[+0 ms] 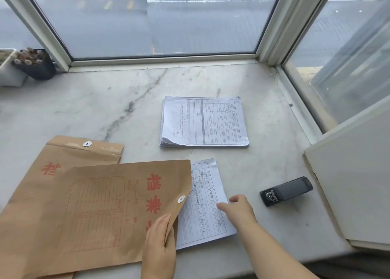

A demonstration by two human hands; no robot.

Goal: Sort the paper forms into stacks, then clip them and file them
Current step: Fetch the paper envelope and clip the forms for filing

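A brown envelope [101, 211] is pinched at its open flap by the left hand [159, 245], while a thin sheaf of forms [207, 202], half tucked under that flap on the tabletop [84, 101], is touched by the loosely curled right hand [238, 209]. The sheets are judged light and floppy, so they are best taken along the near long edge and kept flat.

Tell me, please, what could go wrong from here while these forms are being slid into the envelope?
The forms lie only partly inside the top envelope, whose mouth the left hand holds open; pushed by the right hand, the sheets could catch on the flap and crumple. The envelope rests loosely on a second envelope, so it may slide away.
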